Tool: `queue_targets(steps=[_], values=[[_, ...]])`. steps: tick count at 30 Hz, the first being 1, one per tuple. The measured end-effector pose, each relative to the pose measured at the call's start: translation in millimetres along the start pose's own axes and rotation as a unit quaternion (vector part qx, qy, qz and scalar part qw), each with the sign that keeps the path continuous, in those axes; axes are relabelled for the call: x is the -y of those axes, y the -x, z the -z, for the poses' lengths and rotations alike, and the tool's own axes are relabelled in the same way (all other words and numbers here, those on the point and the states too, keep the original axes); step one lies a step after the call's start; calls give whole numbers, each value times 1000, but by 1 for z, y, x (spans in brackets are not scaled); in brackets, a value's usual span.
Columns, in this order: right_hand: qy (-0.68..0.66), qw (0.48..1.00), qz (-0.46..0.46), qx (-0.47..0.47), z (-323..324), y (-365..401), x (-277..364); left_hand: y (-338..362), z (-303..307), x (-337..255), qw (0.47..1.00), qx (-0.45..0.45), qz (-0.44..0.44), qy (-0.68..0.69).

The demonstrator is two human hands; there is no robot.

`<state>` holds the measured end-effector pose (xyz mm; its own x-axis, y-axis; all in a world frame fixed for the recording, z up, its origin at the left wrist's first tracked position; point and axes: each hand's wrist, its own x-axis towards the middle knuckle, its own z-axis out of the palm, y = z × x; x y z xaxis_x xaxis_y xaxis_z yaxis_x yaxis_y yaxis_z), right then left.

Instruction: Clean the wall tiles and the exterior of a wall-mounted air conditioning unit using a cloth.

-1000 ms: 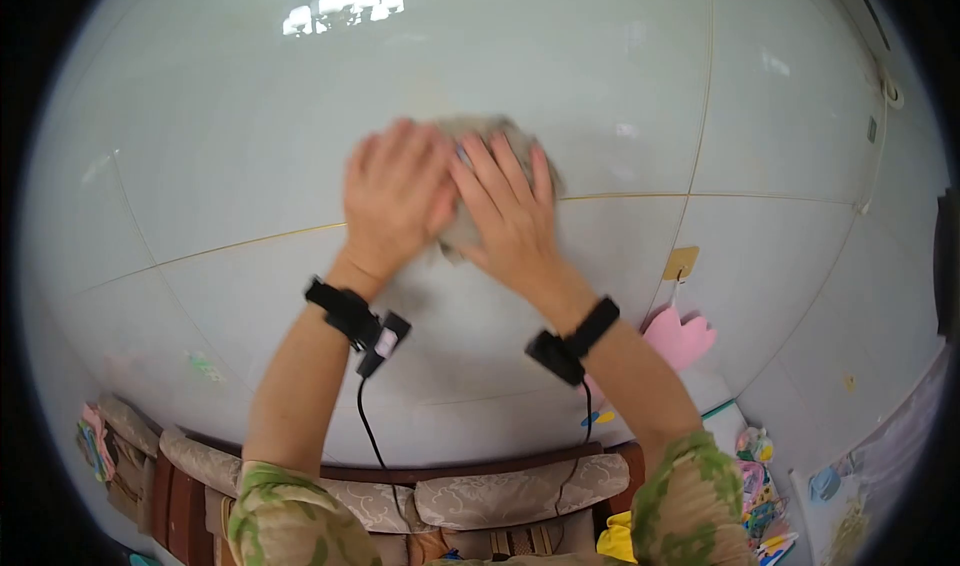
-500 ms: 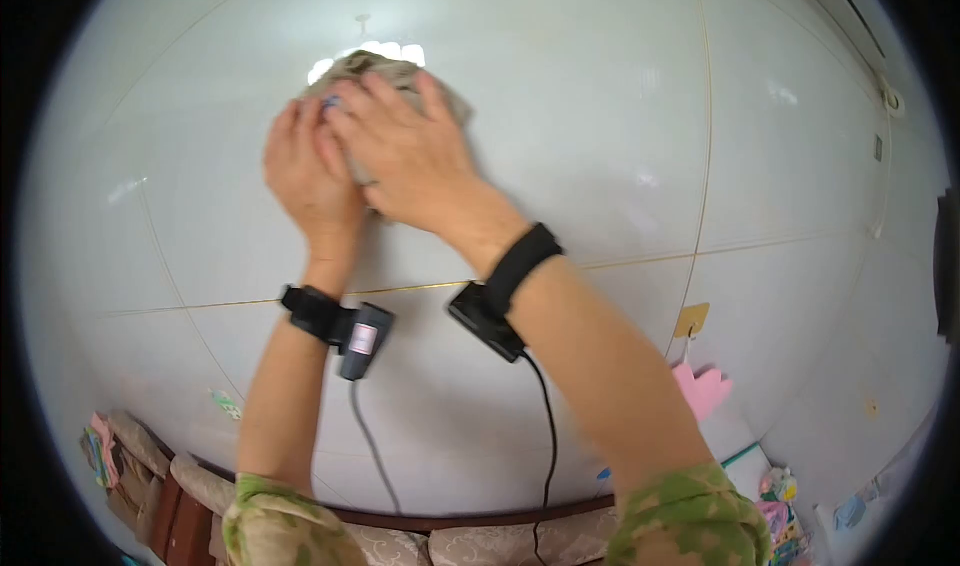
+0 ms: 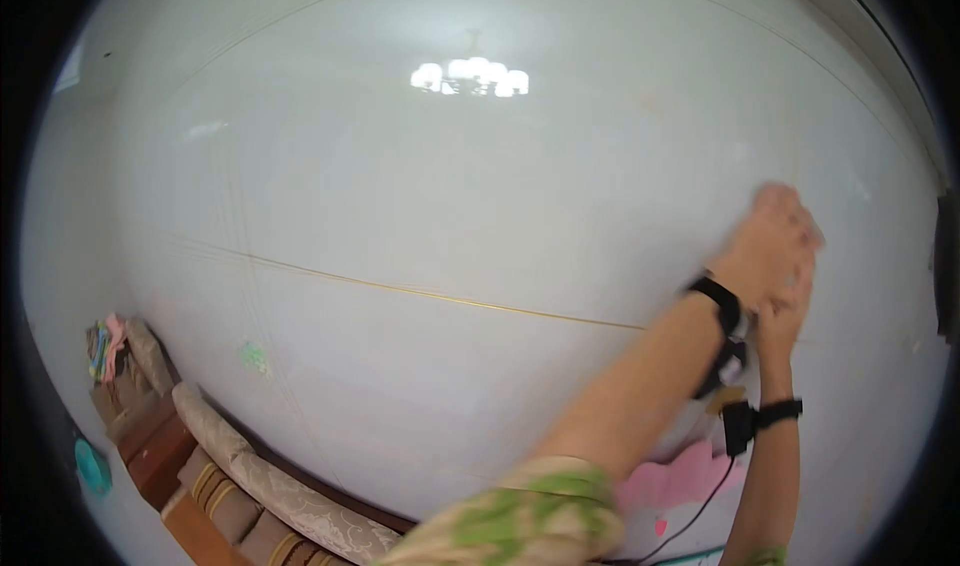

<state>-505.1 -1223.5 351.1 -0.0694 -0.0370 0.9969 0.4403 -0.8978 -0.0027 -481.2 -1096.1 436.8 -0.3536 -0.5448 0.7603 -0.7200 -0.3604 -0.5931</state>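
My left hand [image 3: 762, 251] reaches across to the right side of the glossy pale tiled wall [image 3: 450, 186]. Its fingers look curled together, blurred by motion. My right hand [image 3: 787, 304] is close beside it, just below and to the right, overlapping it in view. The right fingers are smeared and partly hidden. No cloth shows around either hand; anything under them is hidden. A black strap with a small device [image 3: 722, 321] circles my left wrist, and another strapped device [image 3: 745, 426] with a cable is on my right wrist.
A pink wall piece [image 3: 670, 478] lies behind my forearms, near a yellowish hook plate [image 3: 726, 399]. At lower left are a patterned sofa back [image 3: 290, 486], striped cushions [image 3: 220, 496] and a teal basin [image 3: 93, 468]. A chandelier reflection [image 3: 470, 76] shines on the tiles.
Both hands have swept from the upper left of the wall to its right side. The grey-brown cloth that was under them is out of sight. The view has turned, showing more sofa.
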Motion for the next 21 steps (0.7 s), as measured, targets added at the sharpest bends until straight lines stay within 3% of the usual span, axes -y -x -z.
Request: queue_targets(steps=[2,5,10,12,18,19,20,21], values=[[-64,997,-33,-8,-1,8,-15,-13,-36,-8,999,-2,-9,-54],[12,998,-56,-22,-7,13,-22,-5,-17,-7,994,66,3,-90],[-73,994,-79,-37,-21,-14,13,2,32,20,997,28,32,-71],[-82,997,-10,0,-46,-57,42,8,73,56,994,11,65,-91],[29,978,203,-33,-163,-168,162,67,192,185,963,-115,123,-208],[36,975,215,-43,-185,-174,189,83,202,204,952,-194,128,-199],[43,971,227,-52,-206,-177,218,103,233,209,958,-171,156,-171],[53,969,237,-52,-222,-176,246,138,271,222,908,-191,-13,-373]])
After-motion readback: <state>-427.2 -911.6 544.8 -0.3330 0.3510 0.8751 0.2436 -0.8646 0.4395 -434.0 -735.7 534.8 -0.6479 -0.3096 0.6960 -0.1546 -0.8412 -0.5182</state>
